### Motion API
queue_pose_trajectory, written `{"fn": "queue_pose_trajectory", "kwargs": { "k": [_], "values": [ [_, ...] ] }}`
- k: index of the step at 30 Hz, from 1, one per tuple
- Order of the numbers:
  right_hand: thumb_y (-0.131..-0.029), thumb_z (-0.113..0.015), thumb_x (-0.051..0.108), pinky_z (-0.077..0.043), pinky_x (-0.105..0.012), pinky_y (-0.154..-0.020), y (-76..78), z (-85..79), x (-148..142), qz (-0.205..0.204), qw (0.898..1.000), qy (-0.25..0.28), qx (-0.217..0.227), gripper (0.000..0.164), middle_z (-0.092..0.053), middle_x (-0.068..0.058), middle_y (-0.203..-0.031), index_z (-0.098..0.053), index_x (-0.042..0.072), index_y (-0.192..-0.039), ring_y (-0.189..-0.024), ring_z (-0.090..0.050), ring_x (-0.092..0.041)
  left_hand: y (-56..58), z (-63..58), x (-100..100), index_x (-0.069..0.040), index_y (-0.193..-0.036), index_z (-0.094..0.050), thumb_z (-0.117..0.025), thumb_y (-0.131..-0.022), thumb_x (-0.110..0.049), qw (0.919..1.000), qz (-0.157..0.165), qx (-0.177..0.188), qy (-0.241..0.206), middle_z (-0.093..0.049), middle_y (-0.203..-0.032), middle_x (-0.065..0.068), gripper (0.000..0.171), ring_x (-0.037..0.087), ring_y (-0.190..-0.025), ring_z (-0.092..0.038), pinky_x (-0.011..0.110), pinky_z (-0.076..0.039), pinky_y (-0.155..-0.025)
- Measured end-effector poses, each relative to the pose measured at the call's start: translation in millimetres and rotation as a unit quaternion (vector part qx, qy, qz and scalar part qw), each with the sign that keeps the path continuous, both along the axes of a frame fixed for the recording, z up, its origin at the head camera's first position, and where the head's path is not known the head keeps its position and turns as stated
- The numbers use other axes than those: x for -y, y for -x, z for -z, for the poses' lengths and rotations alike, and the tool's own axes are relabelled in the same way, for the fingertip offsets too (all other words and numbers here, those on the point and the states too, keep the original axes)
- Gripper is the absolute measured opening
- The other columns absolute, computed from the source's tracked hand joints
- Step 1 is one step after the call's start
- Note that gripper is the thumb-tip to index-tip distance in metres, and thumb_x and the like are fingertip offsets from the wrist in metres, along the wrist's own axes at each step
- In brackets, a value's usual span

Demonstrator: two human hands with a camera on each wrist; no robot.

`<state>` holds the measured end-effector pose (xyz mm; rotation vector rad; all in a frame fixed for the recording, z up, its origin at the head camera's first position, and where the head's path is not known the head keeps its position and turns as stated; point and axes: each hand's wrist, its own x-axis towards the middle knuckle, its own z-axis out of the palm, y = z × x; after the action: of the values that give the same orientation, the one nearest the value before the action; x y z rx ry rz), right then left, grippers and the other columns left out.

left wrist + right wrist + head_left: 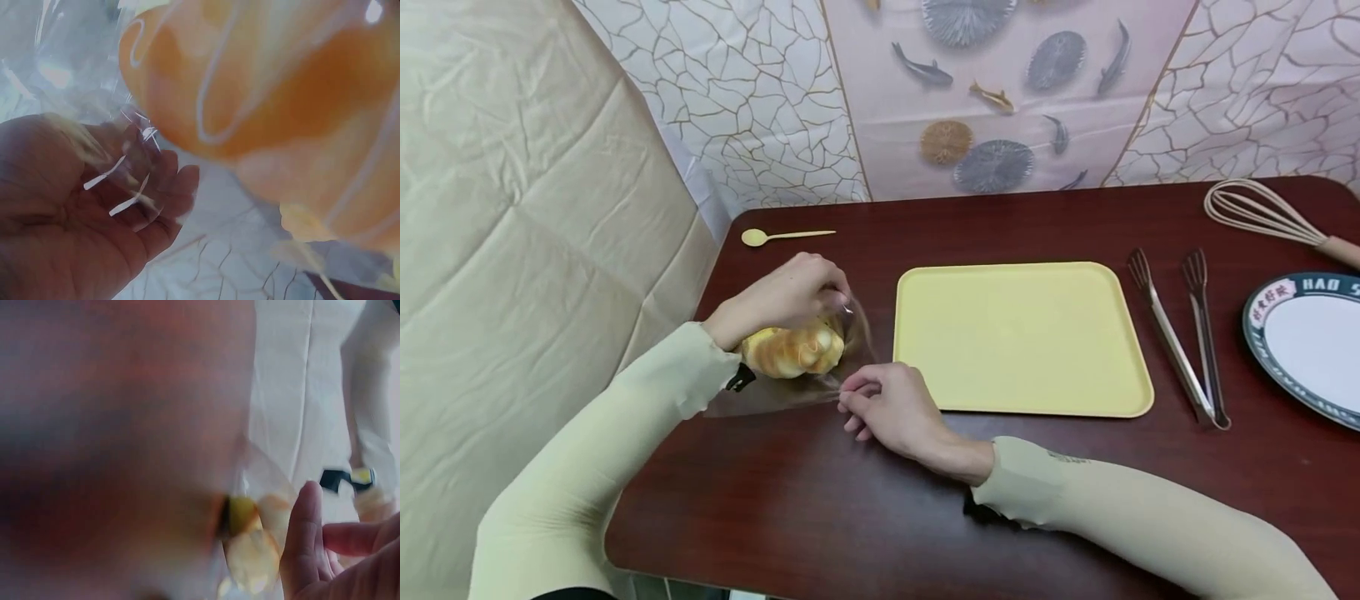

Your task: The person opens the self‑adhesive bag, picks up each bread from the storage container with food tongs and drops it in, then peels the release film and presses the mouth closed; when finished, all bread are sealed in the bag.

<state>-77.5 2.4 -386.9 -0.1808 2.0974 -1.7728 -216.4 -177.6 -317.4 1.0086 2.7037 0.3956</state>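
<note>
Golden-brown bread (793,350) lies inside a clear plastic bag (737,404) at the left part of the table. My left hand (797,287) is above the bread and holds the bag's upper edge. In the left wrist view, transparent film (134,181) crosses its curled fingers, and the bread (281,94) shows pale icing lines close by. My right hand (895,412) pinches the bag's near right edge between thumb and forefinger, just off the tray's lower left corner. The right wrist view shows that hand (337,556) beside the bagged bread (253,559).
A yellow tray (1022,342) lies at mid-table. To its right are metal tongs (1172,342), a whisk (1262,212) and a green-rimmed plate (1277,375). A small yellow spoon (756,237) rests at the back left. Quilted fabric (535,217) borders the table's left side.
</note>
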Motion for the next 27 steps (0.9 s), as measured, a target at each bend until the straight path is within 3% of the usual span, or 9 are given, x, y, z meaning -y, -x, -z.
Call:
{"fn": "queue_pose_trajectory", "kwargs": {
  "k": [6, 9, 12, 15, 22, 27],
  "values": [
    [-0.102, -0.072, 0.007, -0.062, -0.030, -0.060, 9.9, -12.8, -19.6, 0.000, 0.992, -0.077, -0.104, 0.009, -0.080, -0.011, -0.080, -0.079, 0.003, -0.101, -0.063, -0.074, -0.015, -11.0, -16.9, 25.5, -0.005, -0.101, -0.082, -0.071, -0.104, -0.009, 0.9909, -0.099, -0.043, -0.081, -0.082, -0.098, 0.011, 0.012, 0.025, -0.093, -0.072, 0.043, -0.056, -0.091],
    [-0.101, -0.073, 0.009, -0.059, -0.026, -0.063, 15.9, -16.6, -29.2, 0.005, 0.976, -0.122, -0.179, 0.008, -0.077, -0.003, -0.075, -0.080, 0.007, -0.100, -0.063, -0.072, -0.013, -17.9, -23.8, 37.8, -0.005, -0.102, -0.082, -0.072, -0.104, -0.009, 0.9797, -0.145, -0.064, -0.123, -0.081, -0.101, 0.013, 0.011, 0.027, -0.096, -0.070, 0.042, -0.052, -0.092],
    [-0.099, -0.074, 0.010, -0.059, -0.029, -0.071, 22.3, -17.8, -38.0, 0.015, 0.955, -0.152, -0.254, 0.007, -0.079, -0.002, -0.082, -0.081, 0.008, -0.100, -0.070, -0.073, -0.014, -24.4, -28.3, 47.8, -0.005, -0.103, -0.083, -0.072, -0.103, -0.008, 0.9663, -0.180, -0.084, -0.163, -0.081, -0.105, 0.014, 0.011, 0.027, -0.100, -0.070, 0.039, -0.050, -0.092],
    [-0.098, -0.076, 0.009, -0.060, -0.034, -0.078, 29.6, -18.4, -45.7, 0.029, 0.938, -0.162, -0.305, 0.007, -0.082, -0.004, -0.092, -0.083, 0.008, -0.100, -0.080, -0.074, -0.018, -29.8, -30.7, 55.1, -0.005, -0.103, -0.082, -0.073, -0.103, -0.007, 0.9548, -0.202, -0.100, -0.194, -0.081, -0.104, 0.014, 0.010, 0.021, -0.095, -0.067, 0.032, -0.048, -0.089],
    [-0.098, -0.077, 0.006, -0.062, -0.041, -0.081, 49.6, -25.7, -62.7, 0.050, 0.924, -0.140, -0.352, 0.008, -0.083, -0.006, -0.098, -0.084, 0.007, -0.102, -0.086, -0.077, -0.020, -36.3, -33.2, 64.4, -0.003, -0.104, -0.082, -0.075, -0.101, -0.007, 0.9359, -0.224, -0.128, -0.240, -0.081, -0.104, 0.014, 0.009, -0.009, -0.087, -0.058, 0.018, -0.045, -0.081],
    [-0.097, -0.079, 0.005, -0.060, -0.035, -0.077, 63.0, -33.9, -70.5, 0.042, 0.904, -0.133, -0.405, 0.009, -0.084, -0.007, -0.097, -0.085, 0.007, -0.103, -0.087, -0.079, -0.021, -39.3, -30.2, 68.4, -0.002, -0.104, -0.081, -0.074, -0.102, -0.006, 0.9266, -0.240, -0.143, -0.252, -0.081, -0.102, 0.015, 0.008, -0.009, -0.085, -0.055, 0.020, -0.044, -0.080]
  ]
}}
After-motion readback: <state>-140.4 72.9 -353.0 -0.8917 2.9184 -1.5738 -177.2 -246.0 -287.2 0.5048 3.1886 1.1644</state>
